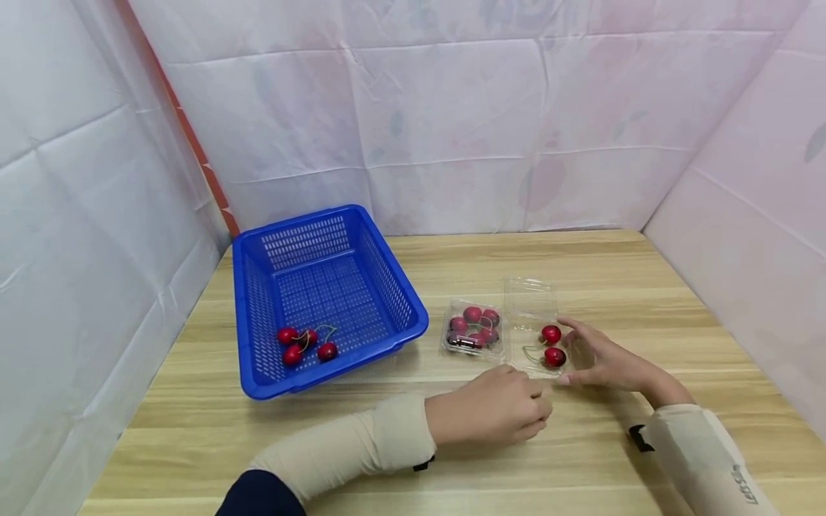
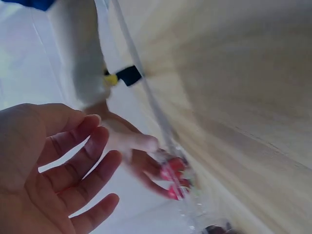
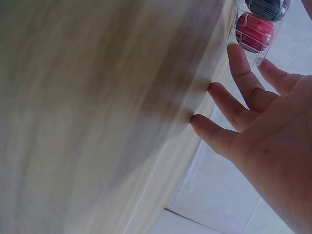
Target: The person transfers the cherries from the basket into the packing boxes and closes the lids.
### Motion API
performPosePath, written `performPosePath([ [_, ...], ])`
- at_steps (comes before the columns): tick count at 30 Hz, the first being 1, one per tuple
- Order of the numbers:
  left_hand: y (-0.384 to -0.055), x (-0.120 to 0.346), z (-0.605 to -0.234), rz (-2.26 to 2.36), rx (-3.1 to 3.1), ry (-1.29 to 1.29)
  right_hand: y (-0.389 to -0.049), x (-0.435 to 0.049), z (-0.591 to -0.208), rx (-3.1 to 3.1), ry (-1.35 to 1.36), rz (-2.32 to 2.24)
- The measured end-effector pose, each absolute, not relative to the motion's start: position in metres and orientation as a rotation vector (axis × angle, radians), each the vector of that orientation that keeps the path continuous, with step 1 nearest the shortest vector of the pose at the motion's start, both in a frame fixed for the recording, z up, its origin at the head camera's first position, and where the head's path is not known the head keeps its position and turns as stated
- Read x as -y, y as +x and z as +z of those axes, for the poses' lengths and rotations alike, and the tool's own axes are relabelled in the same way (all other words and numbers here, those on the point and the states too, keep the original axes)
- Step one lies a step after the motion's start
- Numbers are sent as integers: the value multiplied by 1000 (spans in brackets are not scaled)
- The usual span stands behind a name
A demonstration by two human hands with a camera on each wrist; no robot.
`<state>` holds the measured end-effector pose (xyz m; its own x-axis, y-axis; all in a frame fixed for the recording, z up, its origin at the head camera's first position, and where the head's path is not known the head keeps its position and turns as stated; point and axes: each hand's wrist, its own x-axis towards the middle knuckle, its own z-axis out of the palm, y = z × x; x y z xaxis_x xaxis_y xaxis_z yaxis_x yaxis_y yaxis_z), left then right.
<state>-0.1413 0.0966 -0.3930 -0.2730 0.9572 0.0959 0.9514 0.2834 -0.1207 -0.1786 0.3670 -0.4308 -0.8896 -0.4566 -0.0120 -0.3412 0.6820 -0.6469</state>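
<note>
In the head view an open clear plastic box (image 1: 530, 337) lies with its lid (image 1: 530, 295) folded back. Inside it are two red cherries, a far one (image 1: 551, 334) and a near one (image 1: 555, 357) with a stem. My right hand (image 1: 603, 362) is at the box's right side, fingers spread, its fingertips touching or very near the edge. In the right wrist view its other fingertips (image 3: 199, 119) meet the tabletop. Just in front of the box, my left hand (image 1: 493, 407) hovers with loosely bent fingers; the left wrist view shows nothing in it.
Left of the open box stands a second clear box (image 1: 474, 331) filled with several cherries. A blue perforated basket (image 1: 325, 283) with several stemmed cherries (image 1: 292, 354) occupies the table's left side. White sheets (image 1: 452, 129) hang behind and beside the wooden table (image 1: 645, 301).
</note>
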Motion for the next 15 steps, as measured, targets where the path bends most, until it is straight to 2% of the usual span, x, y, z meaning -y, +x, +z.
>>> performPosePath([
  [8,-111,-59,-364,274,2148,-1810,-179,-368,-431,-2753,-621,-955],
  [15,-105,-22,-340,274,2160,-1802,-180,-366,-431,-2736,-621,-962],
])
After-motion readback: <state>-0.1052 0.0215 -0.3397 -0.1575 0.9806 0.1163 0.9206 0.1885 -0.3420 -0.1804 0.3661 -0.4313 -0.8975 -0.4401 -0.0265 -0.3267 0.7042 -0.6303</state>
